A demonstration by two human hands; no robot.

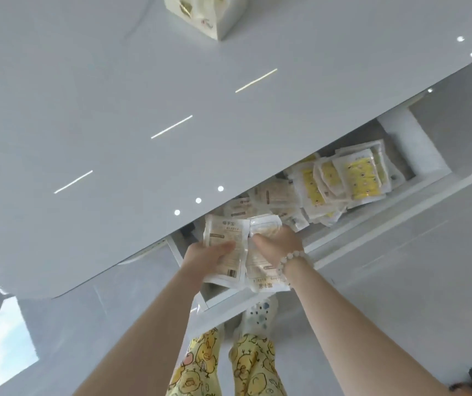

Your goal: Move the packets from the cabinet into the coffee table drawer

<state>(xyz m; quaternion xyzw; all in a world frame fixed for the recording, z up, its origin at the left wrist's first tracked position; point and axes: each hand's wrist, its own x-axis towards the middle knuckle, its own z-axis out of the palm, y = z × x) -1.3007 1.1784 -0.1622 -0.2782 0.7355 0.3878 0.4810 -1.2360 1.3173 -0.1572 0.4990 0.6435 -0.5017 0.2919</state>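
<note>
Packets (355,178) lay piled in the drawer (372,224) (mostly toward its right end); the table (114,110) overhung the drawer, with a box (200,15) on it, well behind.

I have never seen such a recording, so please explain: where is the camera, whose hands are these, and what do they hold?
No machine here, only a person. The single camera sits on their head and looks down at their own arms. The left hand grips one packet; the right hand, with a bead bracelet, grips a second packet, both above the open drawer of the coffee table. Many more packets lie in it. A white pack stands on the table.
</note>
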